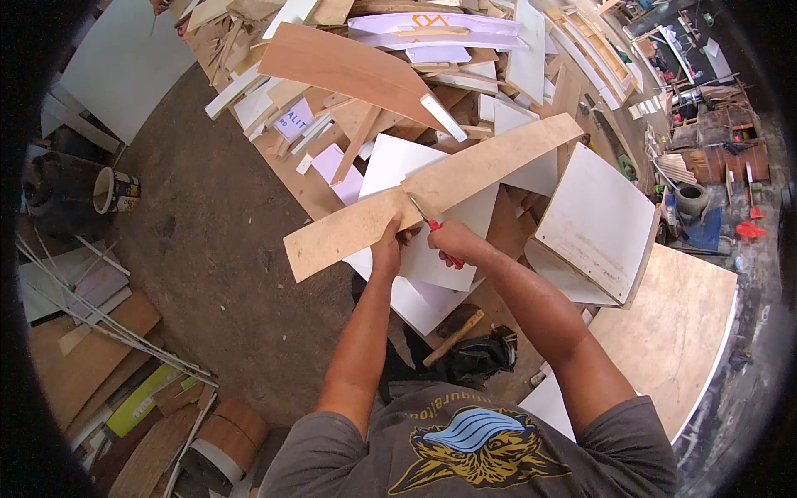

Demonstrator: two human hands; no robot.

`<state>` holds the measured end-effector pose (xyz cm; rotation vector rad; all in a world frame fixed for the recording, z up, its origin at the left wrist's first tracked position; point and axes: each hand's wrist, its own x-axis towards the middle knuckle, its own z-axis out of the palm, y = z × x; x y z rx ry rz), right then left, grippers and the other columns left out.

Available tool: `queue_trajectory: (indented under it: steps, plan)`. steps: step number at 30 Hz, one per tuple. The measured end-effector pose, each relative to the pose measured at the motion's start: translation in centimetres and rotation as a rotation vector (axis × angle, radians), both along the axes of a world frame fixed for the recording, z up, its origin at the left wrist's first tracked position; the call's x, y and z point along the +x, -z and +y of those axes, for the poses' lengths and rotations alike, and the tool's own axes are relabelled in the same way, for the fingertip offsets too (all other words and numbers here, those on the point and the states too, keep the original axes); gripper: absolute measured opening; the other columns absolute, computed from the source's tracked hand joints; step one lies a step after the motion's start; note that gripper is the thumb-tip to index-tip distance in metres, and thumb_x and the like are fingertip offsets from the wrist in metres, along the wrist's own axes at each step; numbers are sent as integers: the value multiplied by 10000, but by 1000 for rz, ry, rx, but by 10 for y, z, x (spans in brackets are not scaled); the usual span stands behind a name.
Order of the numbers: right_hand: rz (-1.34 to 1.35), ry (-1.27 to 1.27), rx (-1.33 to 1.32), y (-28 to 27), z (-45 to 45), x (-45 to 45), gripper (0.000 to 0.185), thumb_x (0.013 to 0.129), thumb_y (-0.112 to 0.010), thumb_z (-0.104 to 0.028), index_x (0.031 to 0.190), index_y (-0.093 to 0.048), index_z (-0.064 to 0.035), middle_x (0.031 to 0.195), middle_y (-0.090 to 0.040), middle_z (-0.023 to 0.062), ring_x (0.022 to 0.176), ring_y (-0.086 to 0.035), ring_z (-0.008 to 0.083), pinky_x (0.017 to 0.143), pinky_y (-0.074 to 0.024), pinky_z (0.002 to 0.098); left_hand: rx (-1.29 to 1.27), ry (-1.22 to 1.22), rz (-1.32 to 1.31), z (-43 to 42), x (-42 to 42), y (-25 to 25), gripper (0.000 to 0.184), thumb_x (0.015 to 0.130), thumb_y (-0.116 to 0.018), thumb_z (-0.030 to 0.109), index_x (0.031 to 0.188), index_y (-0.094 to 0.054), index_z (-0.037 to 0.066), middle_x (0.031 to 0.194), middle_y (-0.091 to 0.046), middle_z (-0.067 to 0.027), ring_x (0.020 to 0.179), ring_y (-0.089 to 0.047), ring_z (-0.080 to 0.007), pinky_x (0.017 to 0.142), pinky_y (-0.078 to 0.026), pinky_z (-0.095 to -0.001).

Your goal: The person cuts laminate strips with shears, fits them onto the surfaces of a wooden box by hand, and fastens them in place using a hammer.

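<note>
A long light plywood strip [498,162] lies crosswise before me, over white panels. My left hand [390,246] grips its lower edge left of the middle, with the thumb on the face and the fingers underneath. My right hand [458,242] is closed around the red handles of what look like pliers [433,224]. Their metal jaws reach the strip near its middle, beside a notch or break in the upper edge. Whether the jaws hold anything is too small to tell. Beneath the strip sits a white panel [440,264].
Scrap wood heaps up ahead, with a brown board [349,75] on top. At right stand a white box-like piece [594,224] and a large plywood sheet [672,324]. A wooden-handled tool [452,339] lies near my body. A bucket [116,190] stands left on the dirt floor.
</note>
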<state>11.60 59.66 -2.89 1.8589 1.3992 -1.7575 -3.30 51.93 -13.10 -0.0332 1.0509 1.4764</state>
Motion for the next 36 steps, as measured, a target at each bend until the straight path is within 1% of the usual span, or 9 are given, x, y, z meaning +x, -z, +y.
queue_trajectory:
  steps: [6,9,18,21,24,27,30,33,36]
  plan:
    - [-79,-160,92,-3,1,-1,235,825,-566,-165,779,-627,58,664,-629,163,512,-621,267,435,-485,427,5,24,-7,-2,0,8,297,1014,-689,117,1265,-588,-3,1081,-686,-104,768,-661,-189,578,-523,-286]
    - [-89,-186,98,-10,3,-3,252,821,-548,-166,774,-633,67,664,-635,164,506,-624,274,436,-487,420,5,-18,86,-2,5,-3,209,1044,-663,250,1080,-671,44,849,-711,-62,652,-611,-126,598,-459,-285]
    - [-130,-157,115,-14,2,-5,229,816,-552,-137,763,-632,70,640,-625,162,488,-612,267,427,-475,405,27,-33,94,-1,6,-5,202,1026,-694,249,1074,-665,55,833,-691,-38,644,-609,-124,587,-463,-292]
    - [-116,-122,114,-9,2,-3,206,807,-581,-130,753,-626,64,630,-617,161,469,-600,261,410,-461,408,14,-45,110,-2,8,-4,209,1026,-692,248,1088,-665,50,841,-692,-45,640,-609,-128,583,-463,-294]
    - [24,6,36,10,0,2,175,801,-613,-114,733,-610,46,624,-609,157,450,-586,259,396,-446,414,24,-43,18,-5,6,14,304,1013,-694,159,1272,-614,22,1103,-691,-79,823,-665,-177,600,-509,-266]
    - [117,102,-33,15,-3,-2,156,802,-639,-100,726,-587,26,605,-587,140,431,-564,250,373,-423,407,49,-124,-46,-6,6,11,289,1022,-679,160,1273,-619,31,1100,-698,-75,833,-669,-177,609,-512,-283]
    - [179,184,-140,11,-4,-6,89,810,-632,-63,783,-574,0,630,-583,117,462,-568,244,408,-446,415,51,-186,-64,-4,9,5,265,1038,-659,184,1262,-635,44,1060,-703,-56,823,-662,-165,618,-505,-300]
    - [358,339,-299,16,-9,-9,92,831,-639,-87,832,-576,-19,650,-592,114,484,-584,251,417,-457,415,75,-163,-91,-4,6,9,239,1049,-645,213,1232,-652,60,987,-703,-42,779,-649,-157,632,-494,-309]
    - [497,426,-393,30,-13,-12,108,852,-646,-117,902,-604,-31,685,-608,116,511,-603,257,468,-504,414,58,-214,-166,-1,7,-3,177,1054,-650,239,1133,-671,81,867,-692,-29,664,-590,-132,611,-457,-289]
